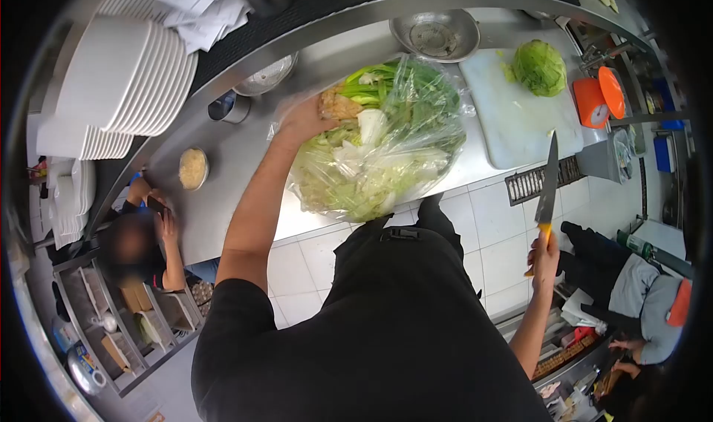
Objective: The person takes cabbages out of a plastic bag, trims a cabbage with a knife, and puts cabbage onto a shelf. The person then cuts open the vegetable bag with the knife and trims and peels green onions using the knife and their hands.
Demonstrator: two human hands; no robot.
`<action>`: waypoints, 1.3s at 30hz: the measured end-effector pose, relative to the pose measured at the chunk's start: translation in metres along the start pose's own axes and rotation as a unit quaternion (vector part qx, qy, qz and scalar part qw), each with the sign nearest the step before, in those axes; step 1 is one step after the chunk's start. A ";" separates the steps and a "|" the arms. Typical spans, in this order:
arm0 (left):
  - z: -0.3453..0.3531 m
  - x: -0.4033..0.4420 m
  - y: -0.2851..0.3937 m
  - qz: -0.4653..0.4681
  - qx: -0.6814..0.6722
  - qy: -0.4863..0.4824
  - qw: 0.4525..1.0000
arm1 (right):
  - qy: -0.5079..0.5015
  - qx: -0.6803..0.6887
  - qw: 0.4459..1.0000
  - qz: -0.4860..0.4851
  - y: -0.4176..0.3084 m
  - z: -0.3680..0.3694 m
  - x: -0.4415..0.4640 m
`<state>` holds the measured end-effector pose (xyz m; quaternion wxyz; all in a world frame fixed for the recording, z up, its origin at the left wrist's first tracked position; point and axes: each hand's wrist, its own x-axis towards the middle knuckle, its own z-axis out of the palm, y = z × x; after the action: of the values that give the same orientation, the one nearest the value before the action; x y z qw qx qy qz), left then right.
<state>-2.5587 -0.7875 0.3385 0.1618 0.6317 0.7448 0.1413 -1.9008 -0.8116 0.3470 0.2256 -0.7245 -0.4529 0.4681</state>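
Note:
My left hand (303,121) is at the upper left edge of a large clear plastic bag (371,147) of cut greens, its fingers closed on the plastic beside something orange-brown inside. White stalks and green leaves show through the bag. In my right hand (544,255) is the yellow handle of a long knife (548,184), held out over the floor with its tip close to the cutting board's lower right edge. A green cabbage (540,68) sits on the white cutting board (512,121).
Metal bowls (435,34) stand behind the bag. An orange scale (592,104) is right of the board. A small bowl (194,169) and stacked plates (115,77) are left. One person (137,244) is at the left; others (646,303) are at the right.

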 end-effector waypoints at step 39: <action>0.005 -0.043 -0.020 0.001 -0.098 -0.011 0.995 | -0.121 -0.350 0.857 -0.357 -0.175 0.252 -0.145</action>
<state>-2.5682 -0.8334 0.3280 0.2304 0.6153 0.7249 0.2070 -2.2232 -0.8767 0.4314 0.0522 -0.4817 -0.8383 0.2501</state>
